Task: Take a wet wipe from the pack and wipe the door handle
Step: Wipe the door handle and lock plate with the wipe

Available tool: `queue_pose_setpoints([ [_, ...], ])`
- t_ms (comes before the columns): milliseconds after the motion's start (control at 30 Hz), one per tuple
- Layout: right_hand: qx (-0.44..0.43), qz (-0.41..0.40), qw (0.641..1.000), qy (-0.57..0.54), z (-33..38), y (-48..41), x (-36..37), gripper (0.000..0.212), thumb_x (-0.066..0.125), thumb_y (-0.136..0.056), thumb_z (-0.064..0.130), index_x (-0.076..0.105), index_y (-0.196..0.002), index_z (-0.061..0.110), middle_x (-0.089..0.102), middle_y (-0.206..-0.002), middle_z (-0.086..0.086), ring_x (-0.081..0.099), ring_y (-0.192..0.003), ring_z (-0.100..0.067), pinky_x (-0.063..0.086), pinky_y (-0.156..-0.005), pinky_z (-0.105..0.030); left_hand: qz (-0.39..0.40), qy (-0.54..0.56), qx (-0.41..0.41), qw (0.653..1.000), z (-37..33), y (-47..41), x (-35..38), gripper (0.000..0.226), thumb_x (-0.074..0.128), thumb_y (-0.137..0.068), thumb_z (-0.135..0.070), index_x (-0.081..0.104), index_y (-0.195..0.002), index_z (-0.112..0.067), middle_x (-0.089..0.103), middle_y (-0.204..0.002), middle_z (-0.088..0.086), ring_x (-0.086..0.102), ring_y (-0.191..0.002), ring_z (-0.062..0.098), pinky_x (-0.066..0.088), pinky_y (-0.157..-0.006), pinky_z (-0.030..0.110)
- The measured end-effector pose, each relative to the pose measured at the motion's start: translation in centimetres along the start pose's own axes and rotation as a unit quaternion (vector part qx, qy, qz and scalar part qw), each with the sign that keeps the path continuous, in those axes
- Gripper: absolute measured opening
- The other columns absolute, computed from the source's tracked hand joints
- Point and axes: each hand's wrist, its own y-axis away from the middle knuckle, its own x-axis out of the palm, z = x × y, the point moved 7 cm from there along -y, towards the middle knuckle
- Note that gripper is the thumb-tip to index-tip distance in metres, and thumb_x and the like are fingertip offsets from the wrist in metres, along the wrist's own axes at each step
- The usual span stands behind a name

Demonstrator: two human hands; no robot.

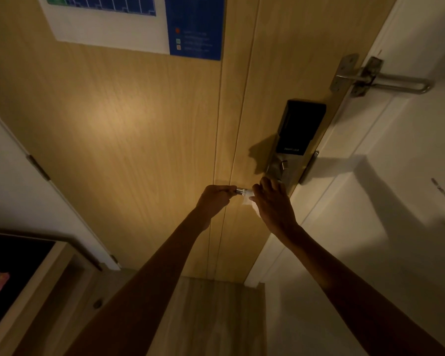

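Note:
A silver lever door handle sticks out leftward from the smart lock plate on a light wooden door. My left hand grips the free end of the handle. My right hand is wrapped over the handle closer to the lock, pressing a white wet wipe against it. A corner of the wipe hangs below my fingers. The wipe pack is not in view.
The black smart lock panel sits above the handle. A metal swing guard latch spans door and white frame at upper right. An evacuation plan sheet hangs on the door. A wooden cabinet stands low on the left.

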Motion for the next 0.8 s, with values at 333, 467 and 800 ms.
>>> queue_pose_setpoints([
  [333, 0.048, 0.072, 0.992, -0.086, -2.6, 0.3, 0.2, 0.025, 0.074, -0.08, 0.027, 0.065, -0.096, 0.01, 0.06, -0.115, -0.017, 0.058, -0.109, -0.034, 0.053, -0.082, -0.04, 0.005, -0.021, 0.012, 1.0, -0.3, 0.1, 0.0, 0.023, 0.057, -0.09, -0.008, 0.071, -0.109, -0.01, 0.064, -0.078, 0.001, 0.05, -0.062, 0.008, 0.039, -0.058, 0.018],
  [467, 0.05, 0.082, 0.991, -0.093, -0.6, -0.5, 0.0, 0.026, 0.075, -0.08, 0.031, 0.064, -0.09, 0.01, 0.064, -0.108, -0.014, 0.061, -0.102, -0.028, 0.053, -0.083, -0.038, 0.0, -0.02, 0.007, 1.0, -0.4, 0.0, 0.0, 0.022, 0.059, -0.089, -0.01, 0.072, -0.108, -0.011, 0.069, -0.087, 0.006, 0.055, -0.068, 0.01, 0.043, -0.061, 0.018],
  [800, 0.063, 0.1, 0.982, -0.145, -1.0, -0.4, -0.1, 0.023, 0.076, -0.078, 0.021, 0.069, -0.097, 0.011, 0.065, -0.113, -0.011, 0.062, -0.108, -0.029, 0.057, -0.084, -0.038, 0.004, 0.004, 0.003, 1.0, -0.5, 0.5, 0.3, 0.023, 0.059, -0.09, -0.009, 0.069, -0.11, -0.007, 0.064, -0.086, 0.006, 0.055, -0.072, 0.011, 0.046, -0.066, 0.018],
])
